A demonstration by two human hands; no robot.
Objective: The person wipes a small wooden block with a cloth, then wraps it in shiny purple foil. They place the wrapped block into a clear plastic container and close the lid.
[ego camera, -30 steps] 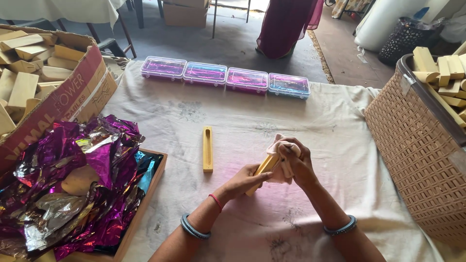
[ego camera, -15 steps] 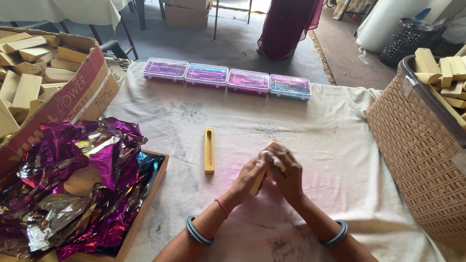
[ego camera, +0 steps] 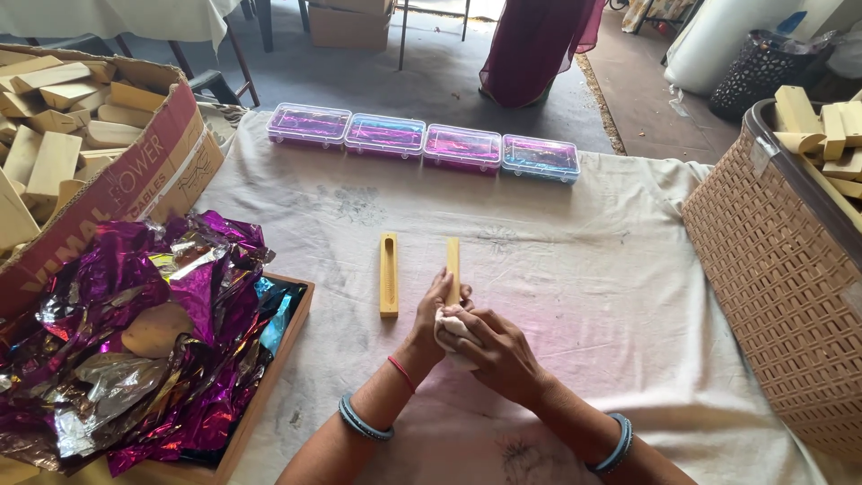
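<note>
In the head view, a slim yellow wooden bar (ego camera: 453,265) is held near the middle of the white cloth-covered table (ego camera: 611,269), its far end pointing away and its near end buried in the hands. The left hand (ego camera: 438,310) is closed around the bar's lower part, while the right hand (ego camera: 492,352) is curled over a small white rag (ego camera: 449,328) pressed against that end. A second yellow wooden bar with a slot (ego camera: 388,274) lies flat just to the left, apart from the hands.

A slip is judged possible: the bar is gripped only at one end, so a hard rub could twist it loose onto the cloth or knock the slotted bar. The crumpled purple foil (ego camera: 153,305) in the wooden tray (ego camera: 269,377) at near left could be snagged by an elbow. Four clear plastic boxes (ego camera: 422,144) at the far edge are well apart.
</note>
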